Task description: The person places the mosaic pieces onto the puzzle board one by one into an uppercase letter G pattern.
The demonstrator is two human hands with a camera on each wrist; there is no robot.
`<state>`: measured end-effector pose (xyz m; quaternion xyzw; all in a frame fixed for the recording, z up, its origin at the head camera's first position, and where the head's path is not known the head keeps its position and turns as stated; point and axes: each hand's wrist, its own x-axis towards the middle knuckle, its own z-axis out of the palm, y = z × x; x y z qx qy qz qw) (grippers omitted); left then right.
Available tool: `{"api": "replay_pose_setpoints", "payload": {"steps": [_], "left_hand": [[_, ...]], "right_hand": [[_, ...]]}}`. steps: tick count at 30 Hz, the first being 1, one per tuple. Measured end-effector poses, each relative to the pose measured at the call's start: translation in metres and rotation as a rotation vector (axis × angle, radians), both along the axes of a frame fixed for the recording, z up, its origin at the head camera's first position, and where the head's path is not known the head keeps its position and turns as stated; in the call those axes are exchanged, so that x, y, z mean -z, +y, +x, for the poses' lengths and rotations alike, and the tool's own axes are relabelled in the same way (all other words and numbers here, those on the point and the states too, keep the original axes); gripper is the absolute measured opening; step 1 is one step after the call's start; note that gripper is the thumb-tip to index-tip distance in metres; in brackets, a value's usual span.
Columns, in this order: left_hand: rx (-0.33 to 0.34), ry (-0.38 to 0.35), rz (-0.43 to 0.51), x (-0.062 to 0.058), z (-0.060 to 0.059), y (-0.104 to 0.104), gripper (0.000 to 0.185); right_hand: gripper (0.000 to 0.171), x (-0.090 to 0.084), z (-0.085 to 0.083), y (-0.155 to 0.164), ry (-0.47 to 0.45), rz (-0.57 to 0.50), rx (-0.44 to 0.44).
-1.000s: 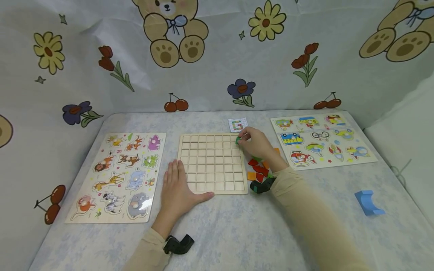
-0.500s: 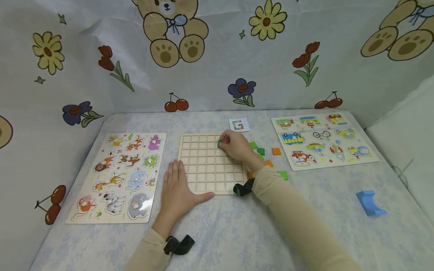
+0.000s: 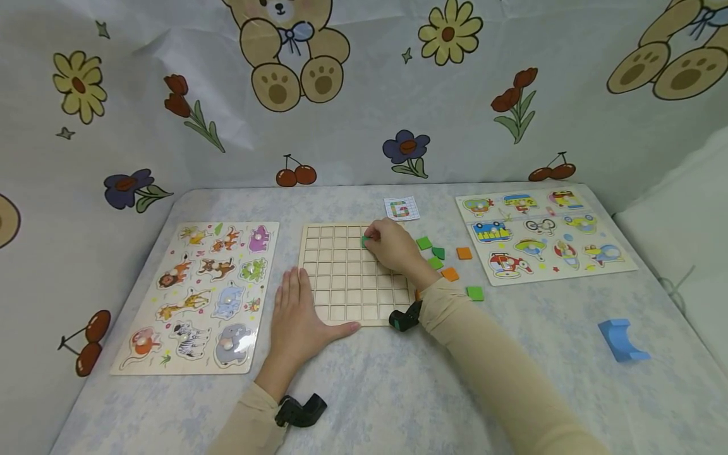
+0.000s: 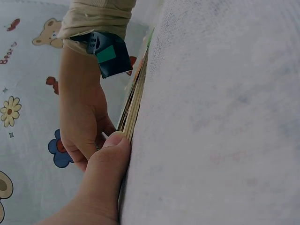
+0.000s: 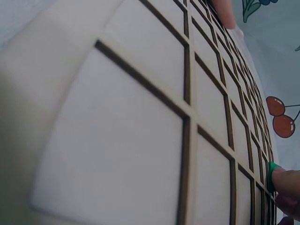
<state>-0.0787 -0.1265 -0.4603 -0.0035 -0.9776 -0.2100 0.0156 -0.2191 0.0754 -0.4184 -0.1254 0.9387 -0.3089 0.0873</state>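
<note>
Watching the desk (image 3: 398, 392): wooden grid board (image 3: 341, 291) lies centre, stiff and flat, likely light. My left hand (image 3: 298, 322) rests flat, fingers straight, bracing its near-left edge. Right hand (image 3: 392, 248) pinches a green tile (image 3: 365, 241) over the board's upper row; small, thin, rigid, best taken by its edges. Fingers hide most of the tile; which cell, I cannot tell.

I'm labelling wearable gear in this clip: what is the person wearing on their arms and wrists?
Both arms wear long beige sleeves that end at the wrist; the left hand and right hand are bare. Each wrist carries a small black camera unit; the unit on the right wrist bears a green square patch. No cables, rings or gloves show.
</note>
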Motion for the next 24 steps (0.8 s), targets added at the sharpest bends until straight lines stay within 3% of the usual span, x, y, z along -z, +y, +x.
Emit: {"api": "replay_pose_setpoints", "payload": {"steps": [12, 17, 24], "left_hand": [[-0.001, -0.013, -0.002, 0.0, 0.0, 0.002, 0.152], [-0.001, -0.013, 0.005, 0.0, 0.0, 0.002, 0.153], [0.0, -0.001, 0.015, -0.001, 0.0, 0.001, 0.153]], "right_hand": [[0.018, -0.01, 0.017, 0.022, 0.037, 0.053, -0.022], [0.022, -0.019, 0.024, 0.05, 0.034, 0.063, 0.001], [0.031, -0.029, 0.03, 0.105, 0.015, 0.184, 0.018]]}}
